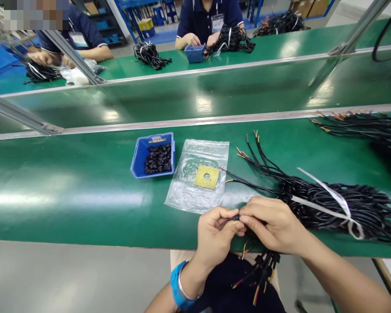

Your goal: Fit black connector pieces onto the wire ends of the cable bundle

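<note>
Pinching a small black part between thumb and fingers of the left grip, above the worktop near its front edge. Grasping the same part from the other side with the right grip, fingertips close together. Hanging below the right grip, over the lap: dark cables with red and yellow wire ends. Lying just beyond the right grip: a bundle of black cables, bound with a white tie. Lying beyond the left grip: a clear bag, bearing a yellow square with a round hole. Standing just left of the bag: a blue bin, partly filled with black pieces.
</note>
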A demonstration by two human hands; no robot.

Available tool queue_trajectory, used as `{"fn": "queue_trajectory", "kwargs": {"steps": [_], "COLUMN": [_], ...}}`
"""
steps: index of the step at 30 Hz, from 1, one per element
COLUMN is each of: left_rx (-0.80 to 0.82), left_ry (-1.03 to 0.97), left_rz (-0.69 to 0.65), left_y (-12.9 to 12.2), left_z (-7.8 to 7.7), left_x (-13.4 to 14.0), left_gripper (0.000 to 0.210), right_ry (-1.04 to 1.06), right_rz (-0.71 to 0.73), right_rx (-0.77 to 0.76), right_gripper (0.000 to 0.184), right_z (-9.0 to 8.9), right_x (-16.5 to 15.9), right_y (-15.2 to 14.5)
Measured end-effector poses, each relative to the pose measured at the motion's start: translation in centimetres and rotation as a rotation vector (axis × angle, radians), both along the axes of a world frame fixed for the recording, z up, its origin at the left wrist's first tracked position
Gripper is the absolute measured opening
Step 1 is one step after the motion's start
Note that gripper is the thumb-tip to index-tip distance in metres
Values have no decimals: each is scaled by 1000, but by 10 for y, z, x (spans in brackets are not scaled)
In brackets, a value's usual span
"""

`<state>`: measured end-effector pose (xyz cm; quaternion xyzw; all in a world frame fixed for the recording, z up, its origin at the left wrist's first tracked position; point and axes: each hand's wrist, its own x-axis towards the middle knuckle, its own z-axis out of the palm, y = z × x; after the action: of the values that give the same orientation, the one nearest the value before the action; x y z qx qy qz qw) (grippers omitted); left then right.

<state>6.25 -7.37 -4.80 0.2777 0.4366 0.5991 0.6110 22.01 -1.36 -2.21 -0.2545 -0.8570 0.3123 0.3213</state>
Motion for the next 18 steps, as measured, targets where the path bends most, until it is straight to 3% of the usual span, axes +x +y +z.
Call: {"fn": "queue_trajectory", "kwargs": {"steps": [4,10,13,18], "left_rx": [-33,114,110,58], "left_ry": [-13,101,148,99], "left_rz": [0,-25,-32,39], "left_y": [0,0,0,-1], "left_z": [-1,-2,-2,-3], "left_x": [0,0,0,-4], "left_gripper": [17,14,16,34], "right_ry": [-54,-33,-42,-54], "right_rz": [-43,41,27,-50], "right_rx": [-8,-24,-38,-50], "right_gripper": [12,19,18,15], "right_z": [2,1,2,7], "right_x": [2,3,4,4], "right_y": [1,2,3,3]}}
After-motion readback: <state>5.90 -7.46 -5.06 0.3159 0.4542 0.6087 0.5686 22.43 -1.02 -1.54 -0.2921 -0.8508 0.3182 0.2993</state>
